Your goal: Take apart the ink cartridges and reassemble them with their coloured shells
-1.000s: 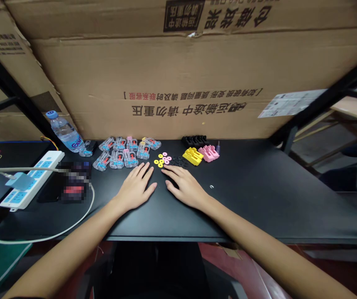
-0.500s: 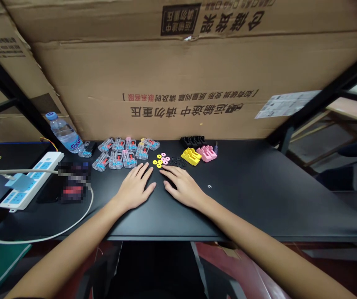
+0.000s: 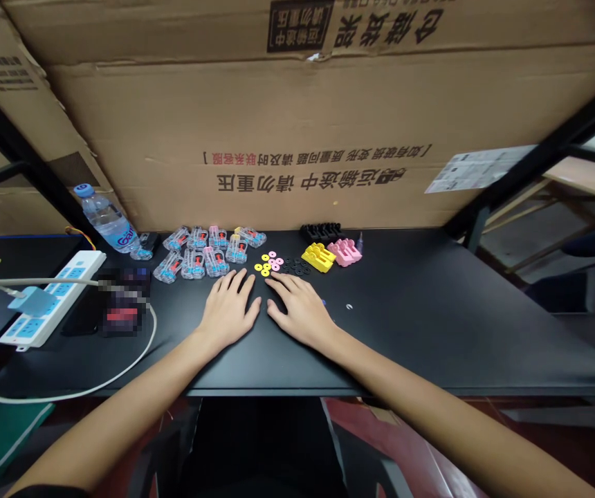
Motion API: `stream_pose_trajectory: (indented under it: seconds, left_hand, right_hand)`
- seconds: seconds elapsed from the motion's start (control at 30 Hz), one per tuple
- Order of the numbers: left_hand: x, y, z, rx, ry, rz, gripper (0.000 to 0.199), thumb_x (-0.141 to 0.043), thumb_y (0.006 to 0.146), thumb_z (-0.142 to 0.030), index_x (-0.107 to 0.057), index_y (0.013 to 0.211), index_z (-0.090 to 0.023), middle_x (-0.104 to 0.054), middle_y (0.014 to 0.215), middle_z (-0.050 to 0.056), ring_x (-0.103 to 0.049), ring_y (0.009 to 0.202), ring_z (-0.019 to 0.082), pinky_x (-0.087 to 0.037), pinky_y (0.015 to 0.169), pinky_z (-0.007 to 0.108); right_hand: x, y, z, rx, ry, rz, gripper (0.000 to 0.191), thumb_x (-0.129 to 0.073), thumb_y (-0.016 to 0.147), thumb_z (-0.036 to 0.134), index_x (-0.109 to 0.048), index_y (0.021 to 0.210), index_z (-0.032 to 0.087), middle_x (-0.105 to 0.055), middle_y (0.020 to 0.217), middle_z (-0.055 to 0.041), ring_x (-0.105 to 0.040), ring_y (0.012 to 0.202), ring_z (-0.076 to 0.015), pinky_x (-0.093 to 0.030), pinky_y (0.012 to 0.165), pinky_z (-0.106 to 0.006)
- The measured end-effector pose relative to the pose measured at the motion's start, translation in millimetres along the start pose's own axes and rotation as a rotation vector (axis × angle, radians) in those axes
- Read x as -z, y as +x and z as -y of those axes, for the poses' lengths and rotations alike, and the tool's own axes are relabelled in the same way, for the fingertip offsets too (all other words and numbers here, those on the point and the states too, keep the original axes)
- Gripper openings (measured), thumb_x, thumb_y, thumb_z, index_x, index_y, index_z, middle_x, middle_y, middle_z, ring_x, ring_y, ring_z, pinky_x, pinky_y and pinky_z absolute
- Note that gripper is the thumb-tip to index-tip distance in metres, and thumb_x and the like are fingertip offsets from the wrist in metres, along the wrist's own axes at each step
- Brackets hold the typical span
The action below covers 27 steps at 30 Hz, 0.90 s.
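My left hand (image 3: 227, 308) lies palm down on the black table, fingers apart and holding nothing. Just to its right my right hand (image 3: 299, 308) rests the same way, open, its thumb near the left thumb. Beyond the fingertips are small yellow rings (image 3: 266, 267), pink rings (image 3: 275, 261) and black rings (image 3: 297, 266). Several clear plastic pieces with red and blue parts (image 3: 193, 263) sit behind my left hand. Past my right hand are a yellow plastic part (image 3: 319, 256), a pink plastic part (image 3: 344, 252) and a black plastic part (image 3: 321, 231).
A water bottle (image 3: 106, 218) leans at the back left. A white power strip (image 3: 53, 301) with a pale cable (image 3: 155, 325) lies on the left. Cardboard (image 3: 256, 104) walls the back. A small white bit (image 3: 349, 306) lies right of my right hand.
My right hand has shifted slightly left and its fingers have drawn in a little; a small blue spot now shows beside it. My left hand has barely moved.
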<state>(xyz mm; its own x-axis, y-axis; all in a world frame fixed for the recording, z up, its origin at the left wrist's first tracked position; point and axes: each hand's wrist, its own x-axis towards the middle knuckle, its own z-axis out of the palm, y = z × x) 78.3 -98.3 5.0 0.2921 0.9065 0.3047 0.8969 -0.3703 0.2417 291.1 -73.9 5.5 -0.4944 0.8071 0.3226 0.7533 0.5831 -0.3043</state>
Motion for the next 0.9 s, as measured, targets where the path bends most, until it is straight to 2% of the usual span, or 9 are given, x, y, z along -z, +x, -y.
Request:
stream_pose_trajectory:
  seconds: [0.17,0.27,0.37,0.47,0.57,0.63,0.77,0.9]
  left_hand:
    - [0.0,-1,2,0.003,-0.011,0.009,0.054,-0.049,0.109,-0.044,-0.058,0.157,-0.021,-0.055,0.166,0.015,-0.048,0.155,0.039,-0.041,0.128,0.060]
    - [5.8,1,4,-0.020,-0.077,0.008,0.050,-0.052,0.109,-0.043,-0.062,0.153,-0.022,-0.057,0.164,0.014,-0.044,0.157,0.038,-0.041,0.129,0.059]
    - [17.4,8,8,-0.071,-0.296,-0.029,0.043,-0.050,0.110,-0.046,-0.069,0.142,-0.023,-0.068,0.148,0.012,-0.050,0.151,0.035,-0.043,0.127,0.056]
    - [28.4,17,12,-0.019,-0.714,-0.131,0.051,-0.045,0.111,-0.060,-0.072,0.133,-0.023,-0.075,0.135,0.012,-0.065,0.134,0.031,-0.048,0.122,0.055]
    - [34.0,25,20,0.111,-1.204,-0.152,0.080,-0.017,0.108,-0.077,-0.060,0.153,-0.027,-0.067,0.155,0.012,-0.065,0.141,0.031,-0.055,0.116,0.054]
    - [34.7,28,28,0.195,-1.397,-0.163,0.090,-0.004,0.104,-0.082,-0.047,0.165,-0.032,-0.053,0.170,0.008,-0.058,0.151,0.031,-0.055,0.118,0.054]
    - [31.8,30,46,0.259,-1.499,-0.249,0.093,-0.009,0.101,-0.087,-0.043,0.169,-0.034,-0.046,0.175,0.006,-0.047,0.160,0.031,-0.052,0.123,0.054]
    - [28.9,31,51,0.261,-1.485,-0.237,0.094,-0.012,0.099,-0.089,-0.045,0.168,-0.033,-0.046,0.175,0.007,-0.047,0.161,0.031,-0.052,0.122,0.053]
  right_hand:
    - [1,0,-2,-0.006,0.030,0.014,0.049,-0.058,0.102,0.032,-0.069,0.147,0.017,-0.065,0.157,-0.0190,-0.059,0.145,-0.0395,-0.048,0.120,-0.063]
    - [4,0,-4,-0.004,0.156,-0.022,0.044,-0.059,0.101,0.031,-0.073,0.140,0.017,-0.069,0.150,-0.0188,-0.061,0.141,-0.0386,-0.048,0.121,-0.063]
    - [11,3,-8,-0.012,0.451,-0.138,0.037,-0.056,0.104,0.035,-0.075,0.134,0.023,-0.076,0.140,-0.0132,-0.066,0.135,-0.0327,-0.050,0.121,-0.056]
    - [18,10,-16,-0.085,0.771,-0.179,0.051,-0.039,0.111,0.047,-0.066,0.149,0.026,-0.070,0.152,-0.0112,-0.066,0.139,-0.0303,-0.054,0.117,-0.052]
    - [22,18,-28,-0.135,0.948,-0.106,0.067,-0.020,0.113,0.051,-0.040,0.172,0.025,-0.055,0.169,-0.0131,-0.061,0.148,-0.0317,-0.056,0.115,-0.056]
    - [24,22,-36,-0.162,1.014,-0.081,0.070,-0.022,0.113,0.051,-0.030,0.176,0.023,-0.052,0.171,-0.0146,-0.059,0.151,-0.0326,-0.055,0.116,-0.061]
    - [27,24,-47,-0.217,1.082,-0.083,0.069,-0.027,0.113,0.047,-0.025,0.178,0.025,-0.055,0.169,-0.0141,-0.056,0.154,-0.0306,-0.052,0.120,-0.063]
    - [29,23,-47,-0.162,0.974,-0.069,0.069,-0.033,0.112,0.038,-0.022,0.178,0.026,-0.053,0.170,-0.0118,-0.057,0.154,-0.0292,-0.052,0.121,-0.062]
